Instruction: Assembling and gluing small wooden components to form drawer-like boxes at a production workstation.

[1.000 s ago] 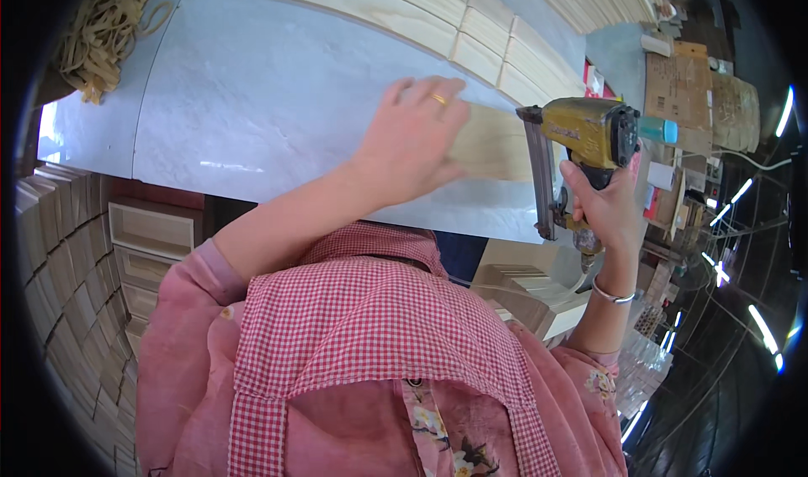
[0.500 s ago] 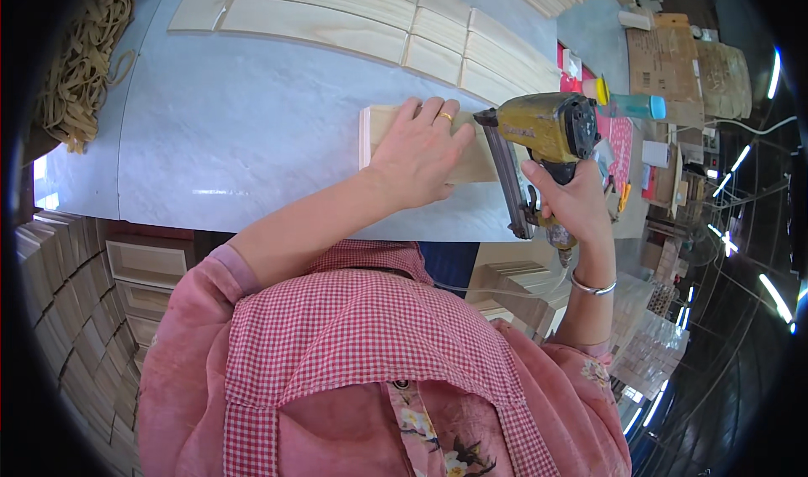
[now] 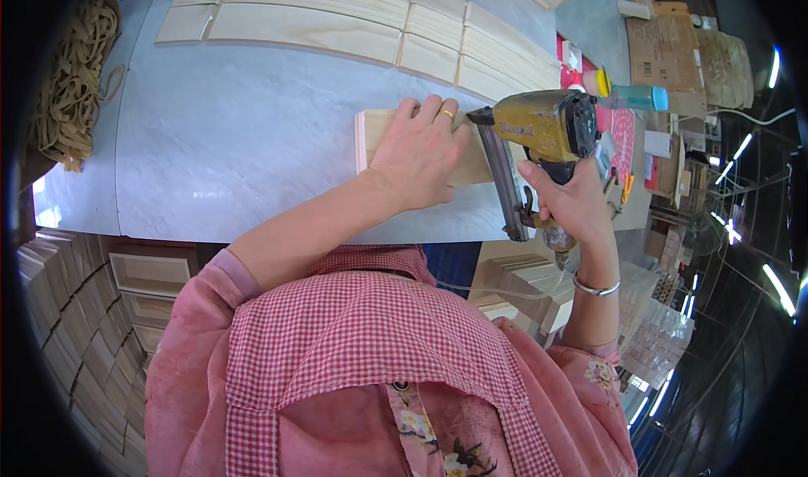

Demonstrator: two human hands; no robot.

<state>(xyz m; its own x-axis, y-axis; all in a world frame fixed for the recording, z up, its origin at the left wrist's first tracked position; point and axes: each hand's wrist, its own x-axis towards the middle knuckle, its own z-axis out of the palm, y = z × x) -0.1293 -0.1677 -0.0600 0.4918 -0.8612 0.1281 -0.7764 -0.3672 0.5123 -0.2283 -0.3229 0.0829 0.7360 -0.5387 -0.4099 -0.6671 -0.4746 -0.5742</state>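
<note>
My left hand [image 3: 421,153] lies over a pale wooden board [image 3: 376,129], its fingers curled across the far edge and gripping it. Layered edges show at the board's left end; the hand hides much of its top. In my right hand [image 3: 574,203] is a yellow and black nail gun [image 3: 539,123], held by the grip. The gun's nose meets the board's right end, just right of my left fingers; whether it touches the wood I cannot tell. Its long dark magazine slants toward me.
Rows of flat wooden slats [image 3: 316,24] lie across the far side of the grey table [image 3: 227,140]. Loose tan bands fill a basket [image 3: 71,98] at far left. Wooden boxes [image 3: 151,272] are stacked below the table. An air hose [image 3: 505,292] runs below the gun.
Both hands keep their hold, and the nail gun stays at the board's right end. The view has shifted slightly; little else differs.
</note>
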